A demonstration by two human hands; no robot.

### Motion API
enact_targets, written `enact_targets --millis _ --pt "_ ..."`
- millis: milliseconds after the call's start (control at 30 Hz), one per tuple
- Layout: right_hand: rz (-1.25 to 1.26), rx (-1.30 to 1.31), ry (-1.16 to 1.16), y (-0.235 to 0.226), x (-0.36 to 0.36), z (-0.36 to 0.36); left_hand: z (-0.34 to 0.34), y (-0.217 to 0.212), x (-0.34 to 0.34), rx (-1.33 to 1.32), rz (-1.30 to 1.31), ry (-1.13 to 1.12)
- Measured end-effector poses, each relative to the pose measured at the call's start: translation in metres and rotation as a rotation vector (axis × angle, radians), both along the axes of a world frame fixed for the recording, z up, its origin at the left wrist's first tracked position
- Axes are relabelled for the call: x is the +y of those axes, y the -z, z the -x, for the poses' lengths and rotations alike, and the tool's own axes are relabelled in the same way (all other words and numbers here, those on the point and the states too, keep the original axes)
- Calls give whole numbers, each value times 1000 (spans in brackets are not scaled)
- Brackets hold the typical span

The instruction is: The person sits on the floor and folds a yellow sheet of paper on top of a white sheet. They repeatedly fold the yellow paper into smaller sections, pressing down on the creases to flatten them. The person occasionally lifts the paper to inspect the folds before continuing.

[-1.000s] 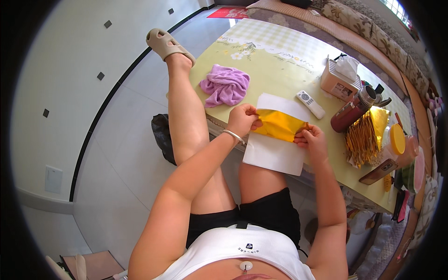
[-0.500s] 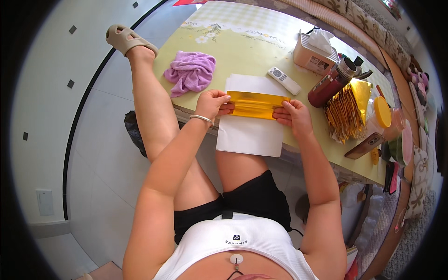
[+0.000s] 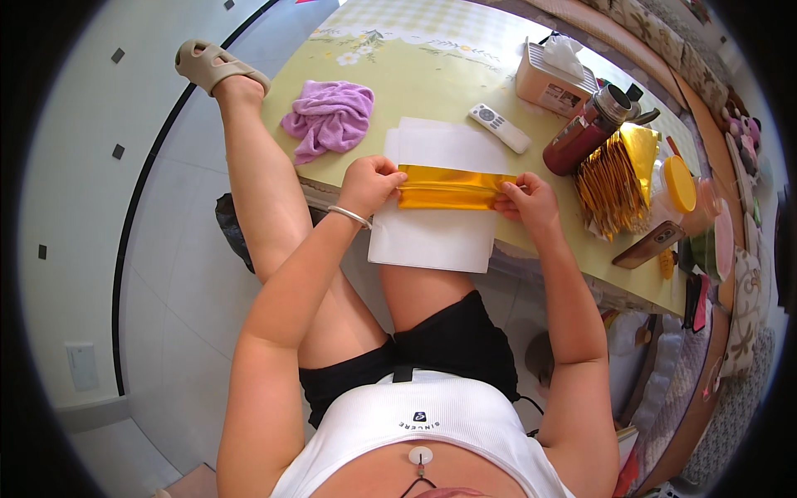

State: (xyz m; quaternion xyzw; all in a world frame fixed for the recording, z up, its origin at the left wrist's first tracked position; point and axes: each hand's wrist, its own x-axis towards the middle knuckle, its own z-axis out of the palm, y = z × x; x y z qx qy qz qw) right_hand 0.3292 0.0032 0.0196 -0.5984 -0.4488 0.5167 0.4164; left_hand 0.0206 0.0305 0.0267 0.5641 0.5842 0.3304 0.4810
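A strip of folded gold foil paper [image 3: 452,187] is stretched level between my two hands, with a crease running along its length. My left hand [image 3: 370,184] pinches its left end between thumb and fingers. At the right end, my right hand [image 3: 529,202] grips it the same way. Beneath the foil lie white paper sheets [image 3: 432,241], partly on the table and partly over its near edge above my thigh. To the right stands a thick bundle of folded gold foil papers [image 3: 613,184].
Around the table [image 3: 398,83] are a purple cloth [image 3: 332,116], a white remote [image 3: 499,127], a tissue box [image 3: 554,81], a dark red thermos [image 3: 584,133], a yellow-lidded jar [image 3: 679,184] and a phone [image 3: 647,246]. My left foot in a beige clog [image 3: 217,66] extends past the table's left side.
The foil strip looks narrower, its lengthwise folds drawn closer and flatter. My hands still hold both ends. The whole view has shifted slightly.
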Motion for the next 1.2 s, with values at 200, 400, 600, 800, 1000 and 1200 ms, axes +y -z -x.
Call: enact_targets --millis 200,400,600,800,1000,1200 --pt "6 20 -5 -3 4 3 -18 -16 -10 -426 146 -156" --pt "22 11 -10 0 0 -2 -12 -2 -19 -335 168 -108" --pt "13 40 -41 9 2 -8 -13 -5 -33 -182 -24 54" --pt "40 59 -1 -1 7 -9 -18 3 -10 -341 -49 -87" --pt "-7 -1 26 8 7 -16 -27 2 -12 -169 -71 -64" --pt "-37 -114 20 7 0 -21 -20 17 -12 148 -267 61"
